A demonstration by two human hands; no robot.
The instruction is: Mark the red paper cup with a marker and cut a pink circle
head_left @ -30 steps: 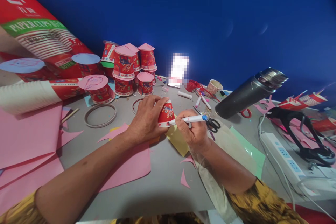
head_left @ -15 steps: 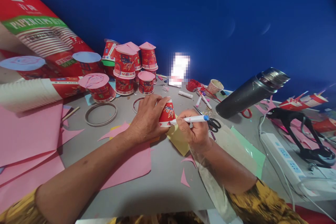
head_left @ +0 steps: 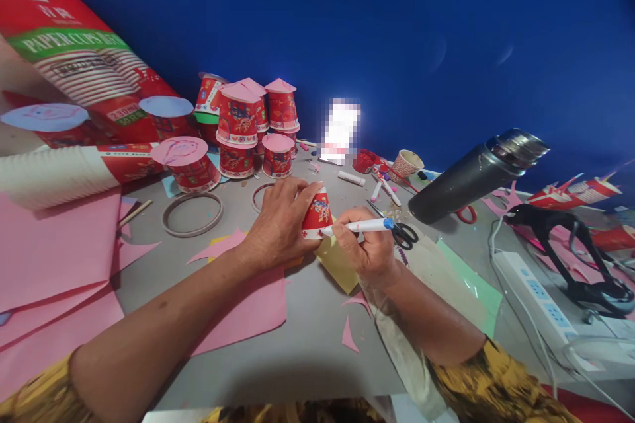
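Upside down in front of me, a red patterned paper cup (head_left: 317, 211) is steadied by my left hand (head_left: 278, 221), whose fingers wrap round its left side and top. My right hand (head_left: 364, 246) pinches a white marker (head_left: 370, 226) with a blue end. The marker's tip meets the white band near the cup's rim, at its lower right. Under and beside the cup lies a yellow paper sheet (head_left: 340, 263). Black-handled scissors (head_left: 405, 236) rest just right of the marker. Pink paper (head_left: 248, 320) lies below my left forearm.
Red cups with pink paper tops (head_left: 238, 112) stand stacked at the back left. A grey tape ring (head_left: 192, 214) lies nearer. On the right are a dark thermos (head_left: 456, 182), a power strip (head_left: 536, 297) with cables and a green sheet (head_left: 471, 284). A pixelated bright screen (head_left: 340, 132) stands behind.
Almost nothing differs. The whole view shifts very slightly, and the marker's tip stays at the cup's lower band.
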